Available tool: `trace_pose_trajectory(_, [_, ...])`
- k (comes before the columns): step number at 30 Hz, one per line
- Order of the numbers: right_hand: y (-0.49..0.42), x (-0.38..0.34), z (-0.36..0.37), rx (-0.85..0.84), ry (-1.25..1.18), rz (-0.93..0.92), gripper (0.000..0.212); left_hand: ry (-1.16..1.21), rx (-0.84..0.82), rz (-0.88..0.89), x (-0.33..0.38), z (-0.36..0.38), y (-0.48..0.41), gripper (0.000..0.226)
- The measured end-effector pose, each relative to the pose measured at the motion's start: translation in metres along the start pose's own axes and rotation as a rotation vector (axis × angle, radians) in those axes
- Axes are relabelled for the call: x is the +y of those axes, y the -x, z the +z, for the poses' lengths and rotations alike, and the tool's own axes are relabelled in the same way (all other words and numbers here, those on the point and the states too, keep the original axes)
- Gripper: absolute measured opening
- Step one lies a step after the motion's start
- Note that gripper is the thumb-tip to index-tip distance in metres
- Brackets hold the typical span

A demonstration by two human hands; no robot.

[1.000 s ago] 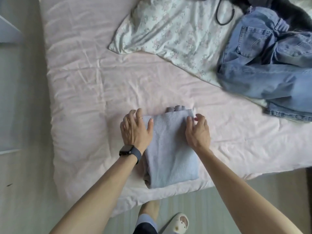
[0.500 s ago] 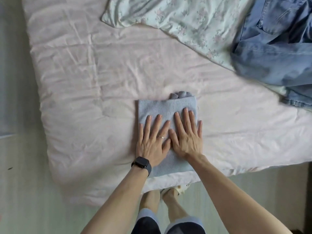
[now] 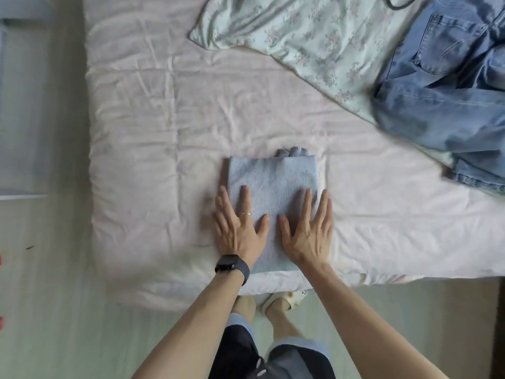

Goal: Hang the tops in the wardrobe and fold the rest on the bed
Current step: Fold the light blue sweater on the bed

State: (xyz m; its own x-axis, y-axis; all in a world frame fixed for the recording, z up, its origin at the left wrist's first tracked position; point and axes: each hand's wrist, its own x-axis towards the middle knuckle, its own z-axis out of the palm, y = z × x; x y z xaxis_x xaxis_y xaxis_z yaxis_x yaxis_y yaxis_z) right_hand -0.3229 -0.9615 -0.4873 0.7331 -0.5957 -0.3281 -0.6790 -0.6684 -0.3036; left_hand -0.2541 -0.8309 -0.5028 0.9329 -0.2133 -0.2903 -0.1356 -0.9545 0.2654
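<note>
A folded light blue knit garment (image 3: 273, 181) lies as a neat rectangle near the front edge of the pink bed (image 3: 164, 132). My left hand (image 3: 239, 222), with a ring and a dark watch on the wrist, lies flat on the garment's left side, fingers straight. My right hand (image 3: 308, 228) lies flat on its right side, fingers spread. A floral pale green garment (image 3: 300, 36) is spread at the back of the bed. Blue jeans (image 3: 451, 99) are heaped at the right.
Pale floor (image 3: 54, 310) runs along the left and front of the bed. My feet and a cream slipper (image 3: 284, 298) stand at the bed's front edge. A white furniture edge (image 3: 19, 196) shows at the far left. A black loop (image 3: 401, 4) lies at the top.
Both hands went from the garment's side edges to its middle, pressed flat side by side, and have now slid apart to its left and right sides.
</note>
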Motion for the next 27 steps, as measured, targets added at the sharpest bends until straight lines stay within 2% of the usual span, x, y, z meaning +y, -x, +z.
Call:
trace_pose_trajectory(2, [0.011, -0.002, 0.0, -0.07, -0.051, 0.136, 0.091, 0.038, -0.083, -0.085, 0.005, -0.008, 0.006, 0.087])
trace_pose_trajectory(7, [0.002, -0.012, 0.005, -0.052, -0.081, 0.164, 0.09, 0.144, -0.161, -0.181, 0.007, -0.013, -0.003, 0.088])
trace_pose_trajectory(13, [0.002, -0.02, 0.02, -0.046, 0.044, 0.084, 0.073, -0.052, -0.05, -0.015, 0.008, -0.004, 0.0, 0.085])
trace_pose_trajectory(18, [0.0, -0.019, 0.027, -0.05, 0.099, 0.048, 0.068, -0.173, -0.05, 0.02, 0.013, 0.0, 0.002, 0.077])
trace_pose_trajectory(27, [0.011, -0.022, -0.008, -0.013, 0.129, -0.107, 0.066, -0.139, 0.002, 0.124, 0.024, -0.041, 0.019, 0.065])
